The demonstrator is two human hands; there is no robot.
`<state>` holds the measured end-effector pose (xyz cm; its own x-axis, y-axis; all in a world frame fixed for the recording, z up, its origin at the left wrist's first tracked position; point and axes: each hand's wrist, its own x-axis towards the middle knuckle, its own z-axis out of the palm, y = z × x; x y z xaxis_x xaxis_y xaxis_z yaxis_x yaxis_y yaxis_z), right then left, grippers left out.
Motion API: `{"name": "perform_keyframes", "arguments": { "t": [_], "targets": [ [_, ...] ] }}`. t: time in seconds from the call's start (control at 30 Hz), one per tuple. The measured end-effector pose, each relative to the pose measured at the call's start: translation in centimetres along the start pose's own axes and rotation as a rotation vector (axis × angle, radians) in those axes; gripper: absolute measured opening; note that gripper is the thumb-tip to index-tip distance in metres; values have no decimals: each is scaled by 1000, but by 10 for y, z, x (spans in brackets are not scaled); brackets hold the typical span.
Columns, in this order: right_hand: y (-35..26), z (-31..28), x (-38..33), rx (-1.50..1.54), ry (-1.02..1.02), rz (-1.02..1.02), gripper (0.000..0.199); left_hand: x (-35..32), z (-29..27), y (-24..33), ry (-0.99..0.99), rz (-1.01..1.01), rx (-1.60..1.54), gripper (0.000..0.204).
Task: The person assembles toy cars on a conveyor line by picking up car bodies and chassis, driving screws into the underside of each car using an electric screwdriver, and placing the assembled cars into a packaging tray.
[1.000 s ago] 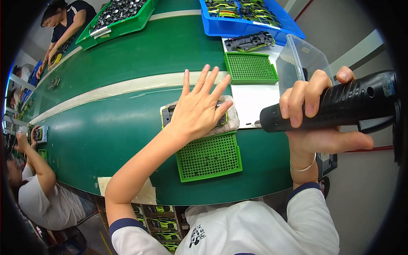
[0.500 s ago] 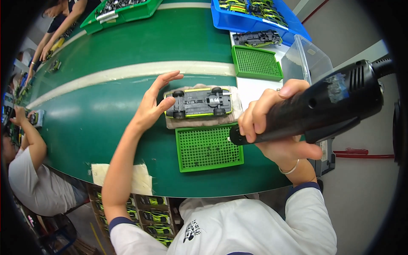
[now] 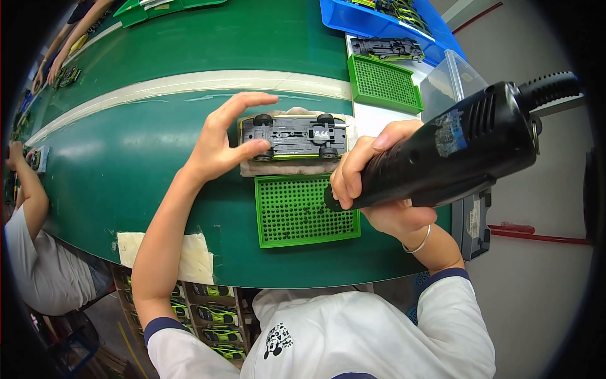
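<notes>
Head view: your left hand [image 3: 218,148] steadies the upturned toy car [image 3: 293,136] on its cloth pad [image 3: 287,167], mid-counter [image 3: 126,170], fingers spread at its end. Your right hand [image 3: 379,183] is clamped round the electric screwdriver [image 3: 454,151]. The car looks light, rigid plastic; hold its sides.

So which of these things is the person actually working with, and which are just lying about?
In use: toy car lying upside down on a cloth pad; left hand steadying it; right hand gripping the black electric screwdriver.

Lying about: near green perforated tray, far green tray, blue bin, clear plastic box.
</notes>
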<state>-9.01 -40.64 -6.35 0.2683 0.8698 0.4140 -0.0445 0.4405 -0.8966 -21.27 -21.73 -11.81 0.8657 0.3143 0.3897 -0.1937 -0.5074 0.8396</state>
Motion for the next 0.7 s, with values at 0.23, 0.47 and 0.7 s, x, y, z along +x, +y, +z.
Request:
{"name": "perform_keyframes", "arguments": {
  "t": [0.23, 0.47, 0.7],
  "targets": [
    [5, -6, 5, 12, -124, -141, 77, -14, 32, 55, -333, 570, 210, 19],
    [-1, -21, 16, -25, -168, -286, 81, -21, 51, 51, -384, 628, 372, 36],
    [-28, -31, 42, -57, -37, -410, 88, -3, 35, 50, 78, 587, 599, 18]
  ]
}}
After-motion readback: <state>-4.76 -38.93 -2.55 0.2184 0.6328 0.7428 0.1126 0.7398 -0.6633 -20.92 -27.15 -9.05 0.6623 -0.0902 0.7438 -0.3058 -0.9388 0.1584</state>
